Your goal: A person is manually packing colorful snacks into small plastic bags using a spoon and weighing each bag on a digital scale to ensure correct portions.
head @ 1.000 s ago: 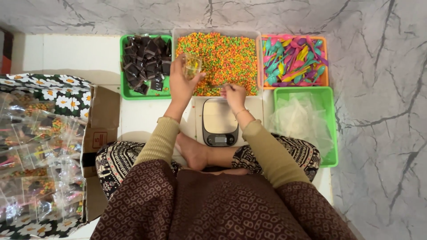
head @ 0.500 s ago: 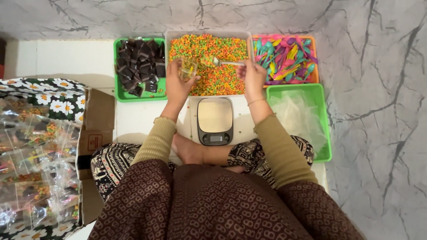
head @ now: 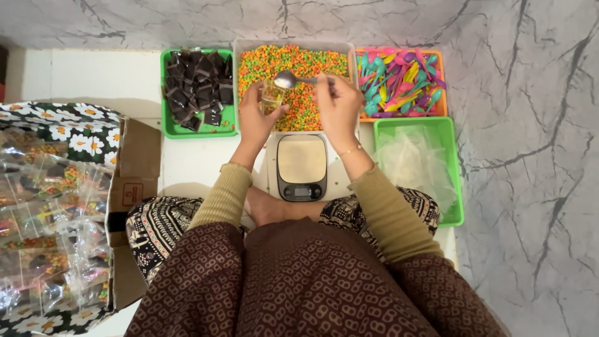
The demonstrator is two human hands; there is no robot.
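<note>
Two hands work above a clear tray (head: 349, 53) of small orange, green and yellow beads: the left hand (head: 257, 118) has its grip closed around a small clear plastic cup (head: 272, 98). The right hand (head: 337, 103) pinches a shiny metal spoon (head: 288, 79), bowl poised over the cup. A flat digital scale (head: 302, 165) lies just below, on the floor.

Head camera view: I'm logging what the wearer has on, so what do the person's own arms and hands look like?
Both arms wear long, ribbed olive-green knit sleeves reaching the wrists. The left hand is bare, with no ring or band that I can make out. The right hand is bare too, with a thin gold-coloured bracelet at the wrist. No gloves.
</note>
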